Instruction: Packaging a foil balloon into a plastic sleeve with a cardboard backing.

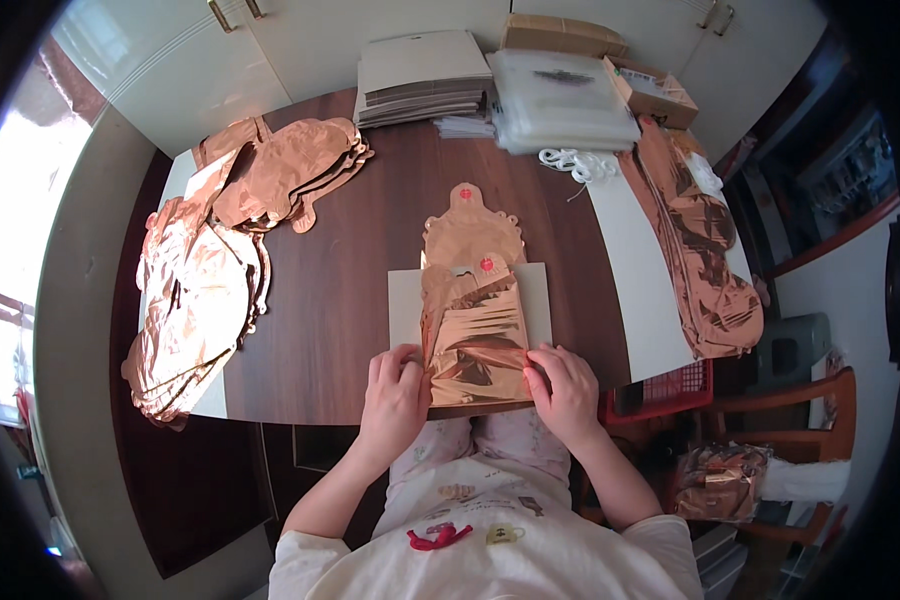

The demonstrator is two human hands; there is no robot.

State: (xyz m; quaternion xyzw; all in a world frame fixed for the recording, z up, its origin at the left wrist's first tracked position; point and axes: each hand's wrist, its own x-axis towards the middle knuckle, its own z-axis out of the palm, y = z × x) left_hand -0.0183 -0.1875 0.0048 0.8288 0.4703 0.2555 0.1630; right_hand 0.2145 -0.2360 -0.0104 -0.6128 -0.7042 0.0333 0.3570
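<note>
A rose-gold foil balloon [475, 345], flat and partly folded over itself, lies in front of me on a pale cardboard sheet [538, 300]. Its rounded far end with a red round mark reaches beyond the sheet onto the brown table; a second red mark shows on the folded layer. My left hand [395, 395] is closed on the foil's left edge near the table's front. At the right edge my right hand [562, 390] pinches the foil between thumb and fingers. Creases run across the foil between both hands.
Stacks of flat rose-gold foil balloons lie at the left [195, 300] and right [705, 240]. Along the back stand a cardboard sheet stack [425, 75], clear plastic bags [560, 100], a small box [655, 95] and white cord [578, 163]. A wooden chair [820, 400] stands right.
</note>
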